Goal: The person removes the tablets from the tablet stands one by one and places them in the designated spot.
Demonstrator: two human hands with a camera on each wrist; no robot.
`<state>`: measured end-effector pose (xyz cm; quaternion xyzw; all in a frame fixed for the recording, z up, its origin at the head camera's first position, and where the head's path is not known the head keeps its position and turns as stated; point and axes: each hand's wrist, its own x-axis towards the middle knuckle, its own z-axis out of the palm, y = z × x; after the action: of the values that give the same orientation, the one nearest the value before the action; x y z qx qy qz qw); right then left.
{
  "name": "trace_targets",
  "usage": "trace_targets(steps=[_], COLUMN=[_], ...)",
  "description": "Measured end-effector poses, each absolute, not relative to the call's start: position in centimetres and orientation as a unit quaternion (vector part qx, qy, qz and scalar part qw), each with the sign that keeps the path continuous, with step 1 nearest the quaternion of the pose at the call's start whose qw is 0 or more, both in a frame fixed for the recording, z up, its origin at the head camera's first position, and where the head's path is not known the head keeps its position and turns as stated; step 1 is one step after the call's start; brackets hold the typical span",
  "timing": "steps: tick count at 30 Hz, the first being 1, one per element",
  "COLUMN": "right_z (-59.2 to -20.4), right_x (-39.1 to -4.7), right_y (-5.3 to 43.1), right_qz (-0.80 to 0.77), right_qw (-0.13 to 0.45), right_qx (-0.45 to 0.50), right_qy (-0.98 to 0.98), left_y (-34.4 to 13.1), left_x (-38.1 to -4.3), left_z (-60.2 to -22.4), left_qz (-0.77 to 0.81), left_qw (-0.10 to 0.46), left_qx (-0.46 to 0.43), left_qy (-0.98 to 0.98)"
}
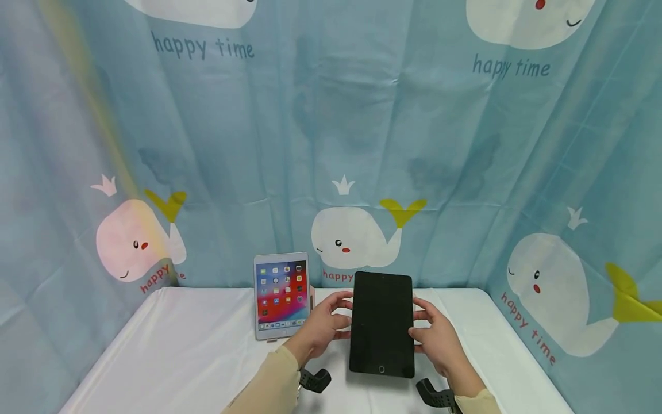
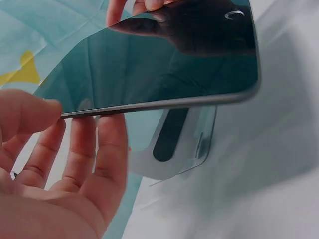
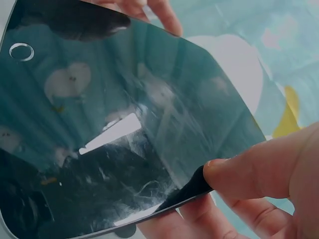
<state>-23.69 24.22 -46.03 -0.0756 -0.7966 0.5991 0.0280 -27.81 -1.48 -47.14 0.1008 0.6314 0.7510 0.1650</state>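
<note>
While both hands pinch it by its long sides, the black tablet [image 1: 381,325] is held up over the white table [image 1: 150,362], its dark screen facing the person and its round button at the bottom. The left hand [image 1: 322,323] grips one edge, thumb in front and fingers behind; the right hand [image 1: 438,334] grips the other edge the same way. Just left of the left hand stands a white tablet [image 1: 281,294] — upright, screen lit with icons — before a blue curtain [image 1: 248,144] printed with whales.
</note>
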Motion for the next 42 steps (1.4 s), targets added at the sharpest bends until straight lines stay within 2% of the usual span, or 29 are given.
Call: trace_targets(steps=[13,22,35,42], right_z=[-45.6,-45.8,-46.2,-46.4], right_x=[-21.5,-20.6,-19.3,-18.8], right_y=[25.1,26.0,29.5,32.2], right_qz=[0.632,0.631,0.61,0.607], right_qw=[-0.031,-0.045,-0.066,-0.098], right_qx=[-0.077,-0.09,-0.097,-0.086], right_qy=[-0.771,-0.77,-0.783,-0.784], left_y=[-1.1,-0.1,3.2,5.5], left_x=[-25.3,-24.3,-22.7,-22.0], left_z=[-47.5,-47.9,-48.2,-48.6], left_qz=[0.765,0.766,0.783,0.785], left_qw=[0.161,0.157,0.18,0.189], left_qx=[0.096,0.082,0.066,0.051], left_qy=[0.616,0.618,0.592,0.587])
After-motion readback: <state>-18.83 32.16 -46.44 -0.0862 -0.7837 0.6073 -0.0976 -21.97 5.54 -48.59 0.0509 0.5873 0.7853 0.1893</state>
